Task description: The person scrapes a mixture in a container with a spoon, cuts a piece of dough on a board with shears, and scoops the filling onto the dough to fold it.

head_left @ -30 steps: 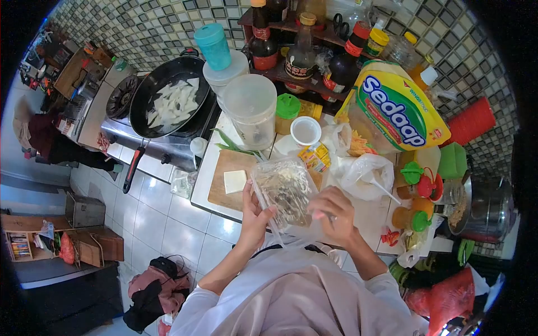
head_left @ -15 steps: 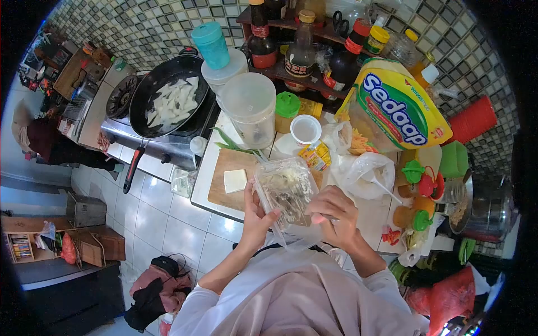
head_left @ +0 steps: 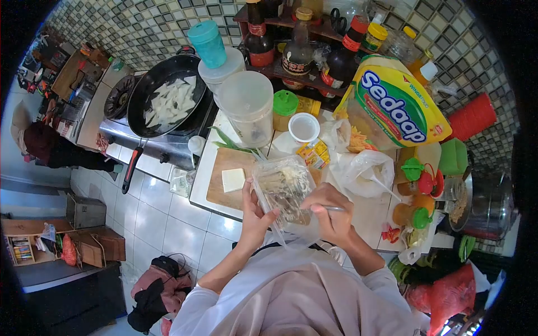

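Observation:
My left hand (head_left: 256, 219) is closed round the left side of a clear plastic container (head_left: 266, 187), which is tilted toward me. Pale, creamy residue (head_left: 294, 176) is smeared over its inside. Over the container's right side, my right hand (head_left: 332, 215) is closed on a metal utensil (head_left: 334, 209). Its handle sticks out to the right; its working end is not clear to see. Just beyond the container lies a wooden cutting board (head_left: 219, 193), with a white square block (head_left: 233, 180) on it and green leaves (head_left: 228, 141) at its far edge.
A black frying pan (head_left: 137, 115) with white pieces sits on the stove (head_left: 120, 133). A tall plastic canister (head_left: 245, 106), a white cup (head_left: 304, 127), a yellow sachet (head_left: 312, 154) and a white plastic bag (head_left: 367, 171) stand beyond my hands. Another person (head_left: 47, 143) is at the far left.
My right hand has shifted slightly up and turned, so the utensil's handle now shows to the right. The container has tilted a little and moved slightly left; my left hand keeps its hold.

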The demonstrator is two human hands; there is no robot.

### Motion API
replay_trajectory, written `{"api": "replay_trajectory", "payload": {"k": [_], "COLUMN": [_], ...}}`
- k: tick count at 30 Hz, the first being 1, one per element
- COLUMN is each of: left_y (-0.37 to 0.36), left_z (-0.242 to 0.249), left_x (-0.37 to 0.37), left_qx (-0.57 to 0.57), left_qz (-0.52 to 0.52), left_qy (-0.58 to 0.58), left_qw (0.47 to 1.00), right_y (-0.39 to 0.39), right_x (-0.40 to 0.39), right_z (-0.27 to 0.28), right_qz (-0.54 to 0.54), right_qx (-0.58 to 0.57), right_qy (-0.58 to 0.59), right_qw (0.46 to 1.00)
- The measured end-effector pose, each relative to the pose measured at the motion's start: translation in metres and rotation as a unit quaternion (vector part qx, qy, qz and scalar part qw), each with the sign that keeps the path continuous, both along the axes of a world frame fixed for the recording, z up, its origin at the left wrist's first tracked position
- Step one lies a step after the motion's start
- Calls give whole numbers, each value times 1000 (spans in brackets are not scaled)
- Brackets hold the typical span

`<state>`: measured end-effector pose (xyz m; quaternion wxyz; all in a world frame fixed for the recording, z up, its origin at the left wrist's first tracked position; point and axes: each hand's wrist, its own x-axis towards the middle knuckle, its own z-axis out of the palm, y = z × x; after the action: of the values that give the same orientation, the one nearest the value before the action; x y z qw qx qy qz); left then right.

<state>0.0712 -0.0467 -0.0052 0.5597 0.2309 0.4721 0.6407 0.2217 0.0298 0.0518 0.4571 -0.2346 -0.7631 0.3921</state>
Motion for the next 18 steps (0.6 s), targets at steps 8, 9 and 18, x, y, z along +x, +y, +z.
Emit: {"api": "replay_trajectory", "payload": {"k": [8, 9, 18], "left_y": [1, 2, 3], "left_z": [3, 3, 0], "left_x": [-2, -3, -5], "left_qx": [-12, -13, -12], "left_qz": [10, 13, 13], "left_qy": [-28, -38, -42], "left_qw": [1000, 999, 999], "right_y": [2, 1, 4], "right_x": [15, 15, 26], "right_z": [-1, 0, -11], "right_qz": [-54, -22, 26], "right_qx": [-36, -39, 12], "right_qy": [-53, -28, 6], "right_qw": [996, 999, 1000]}}
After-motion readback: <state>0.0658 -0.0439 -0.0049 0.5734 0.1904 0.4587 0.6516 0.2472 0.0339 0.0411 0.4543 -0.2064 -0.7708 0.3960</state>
